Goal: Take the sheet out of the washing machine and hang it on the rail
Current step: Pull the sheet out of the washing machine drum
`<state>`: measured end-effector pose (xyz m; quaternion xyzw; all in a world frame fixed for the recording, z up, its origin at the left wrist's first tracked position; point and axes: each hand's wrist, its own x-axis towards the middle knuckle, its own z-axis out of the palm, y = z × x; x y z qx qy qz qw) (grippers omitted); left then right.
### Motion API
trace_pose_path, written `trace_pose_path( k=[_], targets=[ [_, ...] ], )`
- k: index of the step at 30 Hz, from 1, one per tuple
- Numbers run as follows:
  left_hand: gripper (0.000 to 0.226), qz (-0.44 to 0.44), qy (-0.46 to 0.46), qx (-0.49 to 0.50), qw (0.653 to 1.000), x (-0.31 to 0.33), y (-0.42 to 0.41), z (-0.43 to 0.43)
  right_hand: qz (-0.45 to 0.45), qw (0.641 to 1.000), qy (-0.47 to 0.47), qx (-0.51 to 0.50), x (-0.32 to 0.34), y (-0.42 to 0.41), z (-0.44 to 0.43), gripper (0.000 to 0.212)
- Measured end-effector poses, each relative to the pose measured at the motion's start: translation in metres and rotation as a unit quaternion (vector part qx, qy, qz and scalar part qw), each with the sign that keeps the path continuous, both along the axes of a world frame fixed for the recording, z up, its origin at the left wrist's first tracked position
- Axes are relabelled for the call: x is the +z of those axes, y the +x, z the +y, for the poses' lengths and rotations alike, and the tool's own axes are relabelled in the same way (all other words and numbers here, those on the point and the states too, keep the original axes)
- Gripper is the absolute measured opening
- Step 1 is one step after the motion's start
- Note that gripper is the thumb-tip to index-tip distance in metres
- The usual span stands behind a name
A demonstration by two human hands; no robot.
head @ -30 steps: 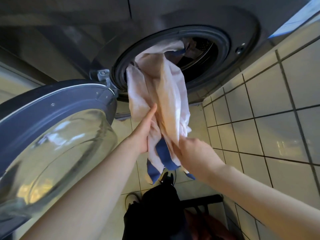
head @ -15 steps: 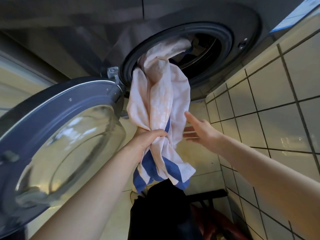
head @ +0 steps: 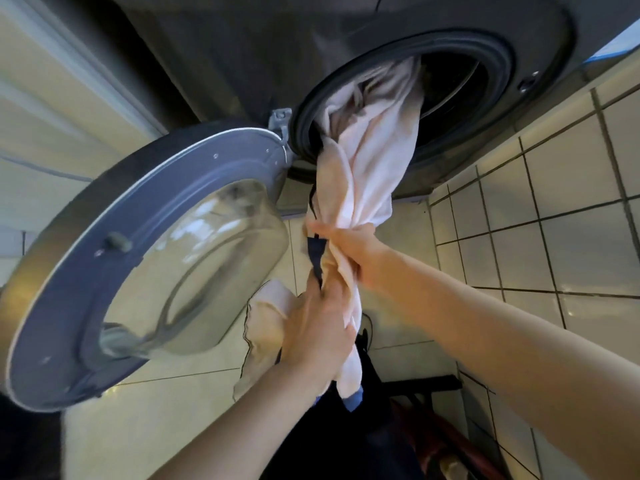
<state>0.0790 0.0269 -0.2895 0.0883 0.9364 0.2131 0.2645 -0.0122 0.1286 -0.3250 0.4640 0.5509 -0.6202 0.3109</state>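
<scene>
Washing machine (head: 242, 46), dark grey and front-loading, sits above both hands, its round glass-windowed door (head: 156, 265) hanging open to their left. Pale pink cloth sheet with blue edging (head: 367, 161) hangs twisted from the drum into the gripping right hand (head: 349, 251), then through the left hand (head: 318, 334) clenched round it just below.
</scene>
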Motion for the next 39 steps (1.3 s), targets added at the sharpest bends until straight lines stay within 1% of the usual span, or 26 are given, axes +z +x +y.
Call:
trace_pose_path(
  k=[2, 3, 4, 5, 6, 7, 9, 11, 12, 13, 14, 17, 19, 20, 21, 22, 24, 25, 27, 28, 30, 31, 33, 35, 38, 39],
  targets=[
    [0.082, -0.014, 0.064, -0.025, 0.998, 0.003, 0.008, -0.015, 0.008, 0.999, 0.037, 0.002, 0.003, 0.007, -0.002, 0.098],
    [0.080, 0.003, 0.063, -0.053, 0.997, 0.004, 0.011, -0.021, 0.019, 0.999, 0.046, 0.008, 0.005, 0.010, -0.002, 0.090],
    [0.072, 0.040, 0.056, -0.085, 0.994, 0.003, 0.016, -0.028, 0.029, 0.998, 0.051, 0.013, 0.006, 0.013, -0.002, 0.086],
    [0.061, 0.060, 0.055, -0.087, 0.993, 0.001, 0.022, -0.037, 0.040, 0.998, 0.049, 0.014, 0.010, 0.016, -0.003, 0.085],
    [0.052, 0.030, 0.081, -0.033, 0.996, 0.001, 0.026, -0.046, 0.050, 0.998, 0.048, 0.010, 0.013, 0.019, -0.005, 0.084],
    [0.049, -0.023, 0.136, 0.036, 0.990, 0.003, 0.029, -0.053, 0.061, 0.997, 0.047, 0.003, 0.018, 0.022, -0.007, 0.084],
    [0.047, -0.103, 0.233, 0.146, 0.956, 0.005, 0.033, -0.064, 0.078, 0.996, 0.053, -0.008, 0.028, 0.029, -0.010, 0.081],
    [0.039, -0.175, 0.300, 0.240, 0.906, 0.005, 0.031, -0.072, 0.094, 0.994, 0.061, -0.012, 0.037, 0.036, -0.009, 0.075],
    [0.038, -0.203, 0.317, 0.274, 0.885, 0.000, 0.028, -0.076, 0.100, 0.993, 0.065, -0.004, 0.041, 0.040, -0.008, 0.074],
    [0.042, -0.220, 0.324, 0.298, 0.871, -0.002, 0.024, -0.079, 0.105, 0.992, 0.068, 0.009, 0.046, 0.044, -0.008, 0.072],
    [0.049, -0.222, 0.323, 0.306, 0.868, -0.005, 0.018, -0.081, 0.107, 0.992, 0.070, 0.023, 0.050, 0.048, -0.007, 0.072],
    [0.070, -0.202, 0.307, 0.293, 0.883, -0.004, -0.004, -0.078, 0.117, 0.989, 0.067, 0.066, 0.062, 0.060, -0.006, 0.071],
    [0.064, -0.200, 0.301, 0.287, 0.887, -0.004, -0.020, -0.072, 0.126, 0.986, 0.071, 0.079, 0.068, 0.066, -0.006, 0.070],
    [0.065, -0.222, 0.304, 0.291, 0.880, -0.004, -0.028, -0.068, 0.127, 0.986, 0.074, 0.084, 0.071, 0.069, -0.005, 0.070],
    [0.072, -0.259, 0.314, 0.307, 0.860, -0.003, -0.034, -0.064, 0.124, 0.985, 0.077, 0.092, 0.072, 0.072, -0.003, 0.072],
    [0.077, -0.302, 0.333, 0.335, 0.828, -0.002, -0.037, -0.061, 0.121, 0.984, 0.082, 0.099, 0.073, 0.074, -0.002, 0.074],
    [0.071, -0.362, 0.381, 0.370, 0.766, 0.003, -0.039, -0.053, 0.119, 0.982, 0.088, 0.115, 0.079, 0.079, -0.001, 0.071],
    [0.066, -0.389, 0.393, 0.372, 0.746, 0.006, -0.040, -0.048, 0.130, 0.978, 0.099, 0.130, 0.081, 0.081, -0.001, 0.068],
    [0.063, -0.432, 0.411, 0.363, 0.716, 0.010, -0.040, -0.039, 0.166, 0.957, 0.150, 0.183, 0.083, 0.088, -0.002, 0.058],
    [0.062, -0.442, 0.420, 0.356, 0.708, 0.011, -0.039, -0.035, 0.174, 0.944, 0.188, 0.209, 0.083, 0.091, -0.002, 0.053],
    [0.058, -0.447, 0.433, 0.340, 0.705, 0.014, -0.040, -0.031, 0.172, 0.910, 0.275, 0.257, 0.086, 0.099, -0.003, 0.044],
    [0.054, -0.453, 0.434, 0.326, 0.707, 0.016, -0.040, -0.029, 0.197, 0.882, 0.317, 0.289, 0.087, 0.104, -0.003, 0.041],
    [0.046, -0.461, 0.429, 0.302, 0.716, 0.020, -0.041, -0.024, 0.262, 0.811, 0.379, 0.360, 0.086, 0.114, -0.006, 0.035],
    [0.051, -0.461, 0.405, 0.303, 0.729, 0.026, -0.041, -0.018, 0.310, 0.751, 0.411, 0.413, 0.081, 0.121, -0.006, 0.025],
    [0.063, -0.452, 0.359, 0.301, 0.760, 0.028, -0.041, -0.013, 0.343, 0.707, 0.406, 0.467, 0.082, 0.128, -0.003, 0.019],
    [0.062, -0.443, 0.341, 0.307, 0.770, 0.027, -0.040, -0.012, 0.367, 0.681, 0.415, 0.479, 0.085, 0.130, -0.001, 0.020]
  ],
)
